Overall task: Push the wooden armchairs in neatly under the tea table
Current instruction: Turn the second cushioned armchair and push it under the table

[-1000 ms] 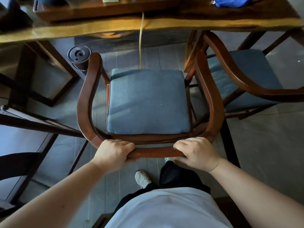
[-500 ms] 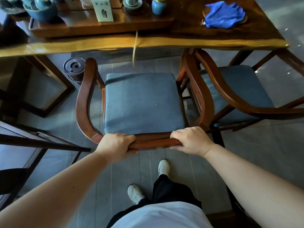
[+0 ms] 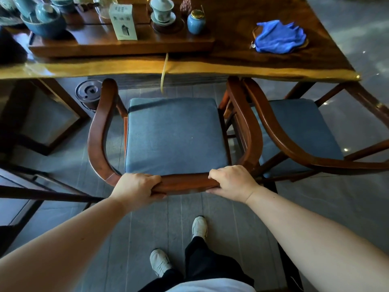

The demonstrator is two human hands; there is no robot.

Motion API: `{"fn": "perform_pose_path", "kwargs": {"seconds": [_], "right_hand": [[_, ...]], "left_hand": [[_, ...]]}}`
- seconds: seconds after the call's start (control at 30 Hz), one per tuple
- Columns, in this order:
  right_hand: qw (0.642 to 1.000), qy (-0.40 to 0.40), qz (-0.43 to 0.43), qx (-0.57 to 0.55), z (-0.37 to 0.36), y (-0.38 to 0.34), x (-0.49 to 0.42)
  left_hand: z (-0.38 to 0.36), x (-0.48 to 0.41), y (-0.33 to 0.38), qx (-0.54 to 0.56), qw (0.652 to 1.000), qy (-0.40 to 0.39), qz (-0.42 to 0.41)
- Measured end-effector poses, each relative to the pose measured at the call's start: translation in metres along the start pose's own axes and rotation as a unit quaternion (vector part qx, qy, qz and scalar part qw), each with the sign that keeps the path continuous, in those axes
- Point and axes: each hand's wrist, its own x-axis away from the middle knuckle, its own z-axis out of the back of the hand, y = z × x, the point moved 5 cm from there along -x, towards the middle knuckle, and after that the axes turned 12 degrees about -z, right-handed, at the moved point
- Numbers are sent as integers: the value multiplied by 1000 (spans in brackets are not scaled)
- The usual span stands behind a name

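Observation:
A wooden armchair (image 3: 99,131) with a blue seat cushion stands in front of me, facing the tea table (image 3: 210,66). My left hand (image 3: 136,186) and my right hand (image 3: 231,182) both grip its curved back rail. The tips of its armrests reach the table's front edge; the cushion lies in front of that edge. A second armchair (image 3: 273,131) of the same kind stands right beside it on the right, armrest against armrest, its arm tips also at the table's edge.
On the table sit a wooden tea tray (image 3: 122,47) with blue bowls and cups, a white box (image 3: 124,22) and a blue cloth (image 3: 277,37). A round dark bin (image 3: 88,95) stands on the floor under the table. Dark wooden furniture frames are at the left. My feet are behind the chair.
The chair has moved forward toward the table with both hands on its back rail, and I have stepped after it; more of the tabletop shows now.

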Motion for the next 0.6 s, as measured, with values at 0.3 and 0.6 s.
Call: {"fn": "perform_pose_path", "kwargs": {"seconds": [0.3,0.6], "right_hand": [[1000,-12,20,11,-7,9,30],[995,-101,10,5,4,0,28]], "left_hand": [[-8,7,26,19,1000,-6,-2],[-8,11,32,25,997,-59,50]]}}
